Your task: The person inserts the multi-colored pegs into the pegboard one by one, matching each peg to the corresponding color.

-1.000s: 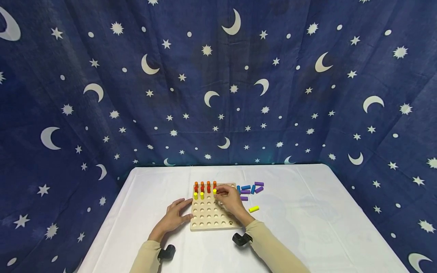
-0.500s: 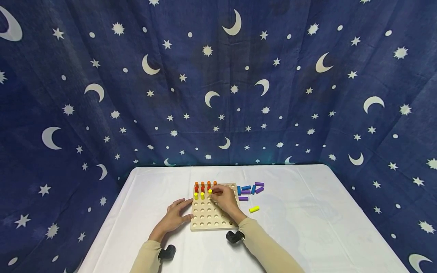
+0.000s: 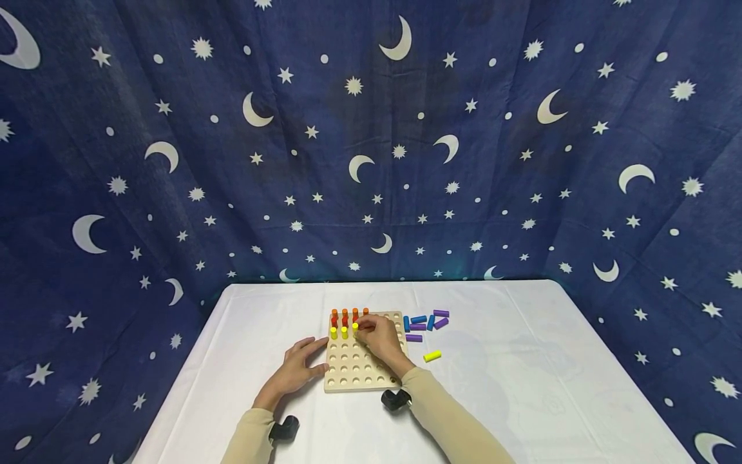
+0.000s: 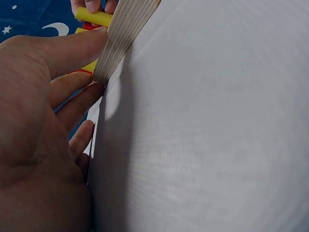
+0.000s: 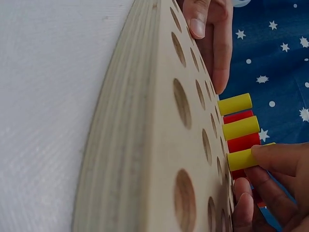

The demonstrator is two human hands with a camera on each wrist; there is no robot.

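Observation:
A pale wooden pegboard with rows of round holes lies on the white table. My right hand pinches a yellow peg between thumb and fingers; it stands upright at the board, third in the yellow row. Two other yellow pegs stand to its left. Behind them are a row of red pegs and one of orange pegs, partly covered by the right hand. At the board's left edge rests my left hand, its thumb and fingertips touching the side, fingers extended.
To the right of the board lies a loose yellow peg. Several blue pegs and purple pegs are scattered by the board's far right side. A dark blue curtain with moons and stars hangs behind the table.
My right hand has moved left along the row with the yellow peg, then slightly down, and the peg now sits lower at the third place. The left hand has stayed put.

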